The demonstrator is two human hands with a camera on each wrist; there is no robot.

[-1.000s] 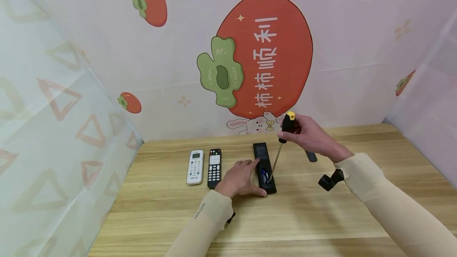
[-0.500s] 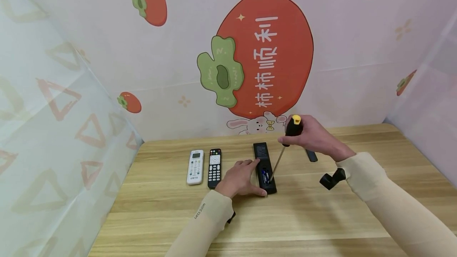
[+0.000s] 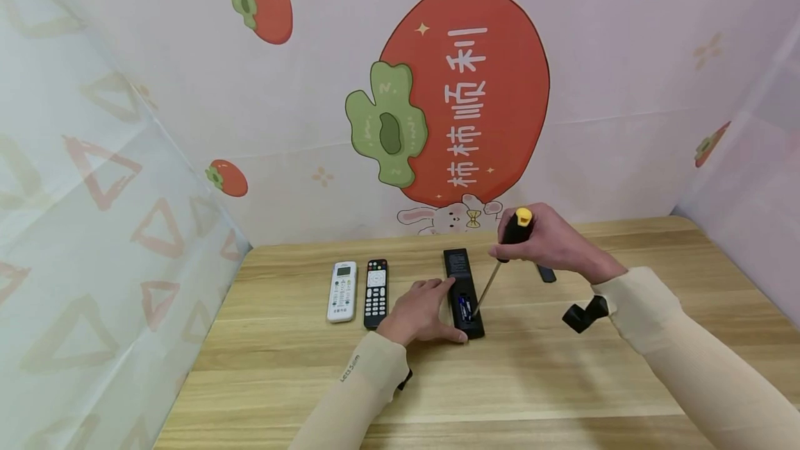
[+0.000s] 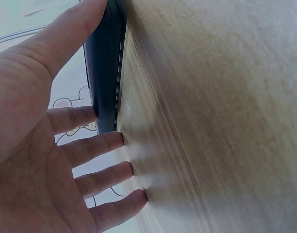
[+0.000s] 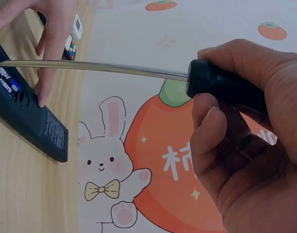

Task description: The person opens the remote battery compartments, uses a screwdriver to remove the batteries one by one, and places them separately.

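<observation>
A black remote control (image 3: 458,266) lies back side up on the table, its battery compartment uncovered, with blue batteries (image 5: 8,81) inside. My left hand (image 3: 425,314) rests at its left side, thumb at the near end and index finger against the edge. In the left wrist view, the fingers (image 4: 97,145) are spread and fairly straight, some touching the tabletop. My right hand (image 3: 550,238) grips a screwdriver (image 3: 516,228) by its black handle with a yellow end. The slanted metal shaft reaches down to the battery compartment, its tip right at the batteries.
Left of my left hand lie a white remote (image 3: 342,292) and a black remote with white buttons (image 3: 376,290), both face up. A small dark flat piece (image 3: 546,273) shows below my right wrist, partly covered. A persimmon-print sheet (image 3: 300,123) stands behind the wooden table (image 3: 262,367).
The screwdriver handle has tilted a little to the right and down with my right hand, while its tip stays at the batteries. My left hand and the remote have not moved.
</observation>
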